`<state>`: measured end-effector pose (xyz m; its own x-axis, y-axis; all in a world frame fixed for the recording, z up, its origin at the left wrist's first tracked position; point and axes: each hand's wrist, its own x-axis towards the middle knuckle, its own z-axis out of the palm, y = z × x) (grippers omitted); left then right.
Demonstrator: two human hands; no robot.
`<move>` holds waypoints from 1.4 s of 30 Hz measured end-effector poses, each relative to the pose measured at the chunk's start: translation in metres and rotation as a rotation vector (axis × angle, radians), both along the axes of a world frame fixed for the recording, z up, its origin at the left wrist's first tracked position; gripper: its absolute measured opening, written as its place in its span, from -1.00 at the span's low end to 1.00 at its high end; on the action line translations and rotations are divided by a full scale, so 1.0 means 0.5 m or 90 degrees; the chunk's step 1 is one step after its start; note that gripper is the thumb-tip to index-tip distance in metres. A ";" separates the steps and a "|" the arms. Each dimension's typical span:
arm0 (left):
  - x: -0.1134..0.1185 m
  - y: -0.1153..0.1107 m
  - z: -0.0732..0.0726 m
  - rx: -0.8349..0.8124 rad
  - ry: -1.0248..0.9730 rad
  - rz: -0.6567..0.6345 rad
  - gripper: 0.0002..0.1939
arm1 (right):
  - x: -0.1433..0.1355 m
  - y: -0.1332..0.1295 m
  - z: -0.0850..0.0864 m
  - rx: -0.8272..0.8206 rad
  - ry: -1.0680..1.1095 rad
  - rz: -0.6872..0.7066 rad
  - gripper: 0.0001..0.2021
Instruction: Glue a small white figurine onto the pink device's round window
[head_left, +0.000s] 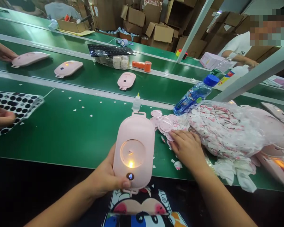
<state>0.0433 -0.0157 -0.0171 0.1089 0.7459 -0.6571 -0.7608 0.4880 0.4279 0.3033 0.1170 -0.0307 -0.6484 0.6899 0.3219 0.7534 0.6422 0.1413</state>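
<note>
We hold the pink case (pixel 134 151) upright over the near edge of the green table (pixel 68 135), our left hand (pixel 106 176) clamped around its lower half, its long axis running away from us. Just to its right, our right hand (pixel 186 148) lies flat, fingers loosely spread, on the loose round stickers (pixel 165 124), the nearer hand to them.

The oval case (pixel 134 150) is sitting in the left hand (pixel 104 178) at the near edge of the worktop (pixel 61 132). Just behind it a small dropper bottle (pixel 136 102) is standing. To its right the right hand (pixel 186 148) is resting on loose round stickers (pixel 165 123), with a bag of stickers (pixel 223 129) lying further right. A water bottle (pixel 195 93) is lying behind that bag. Three more cases (pixel 126 80) are lying along the belt behind, and cardboard boxes (pixel 159 33) are piling up beyond it
</note>
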 end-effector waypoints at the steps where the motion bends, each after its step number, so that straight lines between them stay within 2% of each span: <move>1: 0.003 0.002 0.007 0.006 0.019 0.010 0.40 | -0.001 0.005 0.005 0.007 -0.004 0.015 -0.76; 3: 0.009 0.005 0.018 0.017 0.030 0.016 0.41 | 0.006 0.017 0.016 0.009 -0.006 0.056 -0.80; 4: 0.011 0.007 0.020 0.019 0.009 0.014 0.34 | 0.011 0.024 0.021 0.001 -0.004 0.067 -0.81; 5: 0.013 0.010 0.021 0.019 -0.014 0.012 0.23 | 0.018 0.030 0.026 -0.021 -0.002 0.074 -0.79; 7: 0.015 0.015 0.020 0.032 -0.005 0.009 -0.15 | 0.028 0.039 0.032 -0.053 0.018 0.082 -0.78; 9: 0.015 0.019 0.015 0.041 0.031 0.018 -0.33 | 0.036 0.042 0.034 -0.041 0.016 0.079 -0.83; 12: 0.010 0.021 0.013 0.037 0.031 0.047 -0.36 | 0.051 0.042 0.025 -0.030 -0.039 0.109 -0.87; 14: 0.005 0.020 0.015 0.025 0.026 0.046 -0.36 | 0.066 0.043 0.021 -0.075 -0.071 0.116 -0.83; 16: 0.002 0.021 0.019 0.016 0.037 0.040 -0.39 | 0.074 0.039 0.030 -0.117 -0.061 0.098 -0.80; 18: 0.004 0.022 0.022 0.013 0.042 0.040 -0.40 | 0.063 0.021 0.059 -0.110 0.009 0.093 -0.77; 20: 0.011 0.023 0.021 0.024 0.040 0.027 -0.41 | 0.026 -0.016 0.100 -0.085 0.182 0.091 -0.79; 22: 0.021 0.023 0.018 0.042 0.032 -0.001 -0.40 | -0.027 -0.062 0.137 -0.072 0.293 0.181 -0.69; 23: 0.025 0.022 0.016 0.051 0.025 -0.014 -0.39 | -0.053 -0.084 0.148 -0.085 0.279 0.248 -0.71; 24: 0.029 0.020 0.014 0.056 0.018 -0.024 -0.38 | -0.075 -0.103 0.155 -0.049 0.232 0.264 -0.78; 26: 0.034 0.016 0.011 0.064 0.003 -0.028 -0.36 | -0.105 -0.130 0.152 -0.035 0.140 0.298 -0.72; 30: 0.036 0.007 0.010 0.068 -0.002 -0.007 -0.33 | -0.113 -0.146 0.124 -0.093 0.146 0.340 -0.79; 36: 0.043 0.009 0.012 0.087 0.008 0.023 -0.47 | -0.112 -0.171 0.104 -0.111 0.148 0.280 -0.71; 39: 0.046 0.010 0.011 0.073 0.062 0.021 -0.55 | -0.124 -0.179 0.098 -0.118 0.218 0.283 -0.77; 42: 0.046 0.005 0.012 0.089 0.108 -0.006 -0.56 | -0.137 -0.176 0.096 -0.112 0.281 0.249 -0.79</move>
